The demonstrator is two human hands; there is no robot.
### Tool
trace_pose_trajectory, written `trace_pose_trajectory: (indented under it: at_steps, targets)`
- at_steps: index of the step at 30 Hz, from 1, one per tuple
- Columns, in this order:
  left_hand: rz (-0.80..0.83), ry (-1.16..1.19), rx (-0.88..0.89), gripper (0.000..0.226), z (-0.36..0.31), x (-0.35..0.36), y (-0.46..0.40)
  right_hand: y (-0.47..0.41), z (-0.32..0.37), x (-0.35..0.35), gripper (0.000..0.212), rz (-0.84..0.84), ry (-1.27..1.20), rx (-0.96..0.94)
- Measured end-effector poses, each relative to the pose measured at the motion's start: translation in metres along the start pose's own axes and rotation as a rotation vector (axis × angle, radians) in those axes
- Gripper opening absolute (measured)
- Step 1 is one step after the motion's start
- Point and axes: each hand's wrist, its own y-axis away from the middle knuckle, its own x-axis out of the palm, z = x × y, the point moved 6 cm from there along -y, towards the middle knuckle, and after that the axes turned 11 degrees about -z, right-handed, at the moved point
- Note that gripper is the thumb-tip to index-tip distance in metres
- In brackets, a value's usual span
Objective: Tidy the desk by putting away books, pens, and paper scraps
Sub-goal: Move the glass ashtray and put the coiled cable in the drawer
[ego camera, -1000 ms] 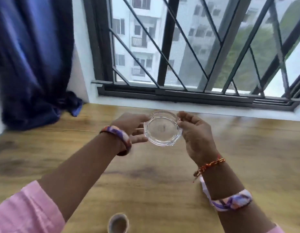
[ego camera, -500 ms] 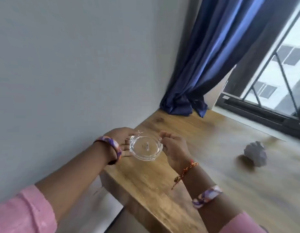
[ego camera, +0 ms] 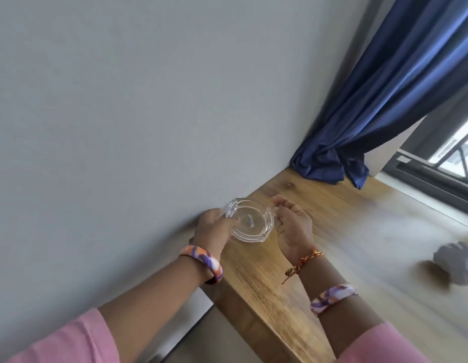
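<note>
A clear glass ashtray (ego camera: pixel 249 223) with a small label inside sits between both hands over the left end of the wooden desk (ego camera: pixel 332 231), close to the grey wall. My left hand (ego camera: pixel 214 229) grips its left rim, thumb over the edge. My right hand (ego camera: pixel 293 226) holds its right side with curled fingers. A crumpled white paper ball (ego camera: pixel 455 260) lies on the desk at the far right. I cannot tell whether the ashtray touches the desk.
A grey wall (ego camera: pixel 122 127) runs along the desk's left end. A blue curtain (ego camera: pixel 371 127) bunches on the desk's back corner. The dark window frame (ego camera: pixel 437 179) is at the right. The desk's front edge (ego camera: pixel 253 310) drops off below my wrists.
The view swung left from the window to the wall. Both hands carried the ashtray toward the desk's left end by the wall, and it now sits lower and nearer the wall.
</note>
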Motion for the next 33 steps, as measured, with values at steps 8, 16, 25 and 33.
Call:
trace_pose_trajectory:
  at_steps: [8, 16, 25, 33]
  targets:
    - [0.401, -0.381, 0.356, 0.024, 0.01, 0.018, 0.047, 0.05, 0.023, -0.035, 0.033, -0.016, 0.481, -0.466]
    - [1.246, -0.65, -0.543, 0.021, 0.121, -0.012, 0.072, 0.152, -0.03, -0.089, 0.026, 0.294, 0.55, -0.373]
    - [0.149, -0.239, -0.873, 0.042, 0.22, -0.053, 0.004, 0.17, -0.171, -0.19, 0.035, 0.164, 0.496, 0.524]
    - [0.066, 0.066, -0.787, 0.05, 0.241, -0.032, 0.018, 0.161, -0.215, -0.29, 0.039, -0.628, -0.476, 0.607]
